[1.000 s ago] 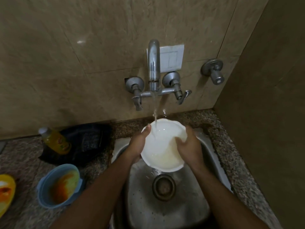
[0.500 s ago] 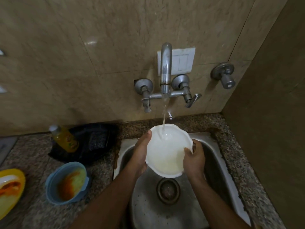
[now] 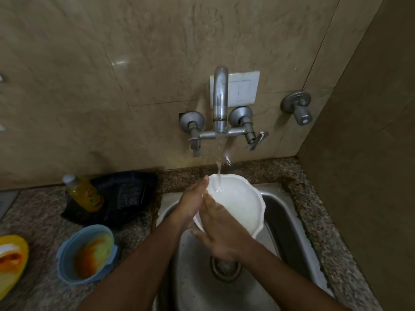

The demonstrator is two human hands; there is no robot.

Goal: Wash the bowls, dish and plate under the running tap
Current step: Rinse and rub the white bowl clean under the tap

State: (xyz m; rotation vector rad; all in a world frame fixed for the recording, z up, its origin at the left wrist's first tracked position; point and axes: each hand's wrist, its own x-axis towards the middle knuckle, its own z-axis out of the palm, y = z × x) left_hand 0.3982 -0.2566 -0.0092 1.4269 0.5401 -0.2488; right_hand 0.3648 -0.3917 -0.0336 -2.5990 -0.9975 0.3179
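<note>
Bowl (image 3: 238,205), white, sits tilted over the sink (image 3: 278,212) under the tap (image 3: 220,102) stream. Left hand (image 3: 190,205) grips its rim; right hand (image 3: 221,234) rubs inside, fingers straight. Rinsing step underway. Soiled blue bowl (image 3: 87,254) waits on bench (image 3: 33,221), likely next.

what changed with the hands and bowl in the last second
The right hand left the white bowl's right rim and crossed to its left side, fingers now spread inside it. The left hand still holds the left rim under the running tap. Blue bowl unmoved.

The yellow dish (image 3: 11,263) is cut off by the left edge; its contents look blurred.
</note>
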